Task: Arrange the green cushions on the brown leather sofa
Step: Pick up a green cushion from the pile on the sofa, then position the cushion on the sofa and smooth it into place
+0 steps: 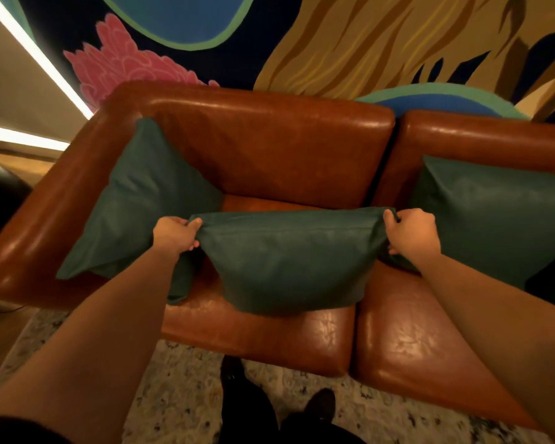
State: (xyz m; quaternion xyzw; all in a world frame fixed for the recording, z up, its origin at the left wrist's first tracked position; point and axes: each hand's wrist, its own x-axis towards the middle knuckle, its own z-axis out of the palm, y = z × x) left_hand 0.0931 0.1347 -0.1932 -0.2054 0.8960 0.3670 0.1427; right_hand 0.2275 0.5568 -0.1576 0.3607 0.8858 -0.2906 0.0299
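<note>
The left hand (174,233) pinches one upper corner of the middle green cushion (289,261), fingers clamped on the fabric; the right hand (412,230) clamps the other corner; the cushion hangs above the seat of the brown leather sofa (269,149); a left cushion (141,200) leans in the armrest corner; a right cushion (494,216) rests against the backrest.

Pretty dim, warm light overall, and the brightest thing is the pair of LED strips (39,59) blown out to white at the upper left. The brown leather sofa (269,133) catches soft glare along its back edge and on the front seat cushions, while my forearms go dark near the bottom. Whole shot is a bit soft, with heavy fisheye bending at the edges.
</note>
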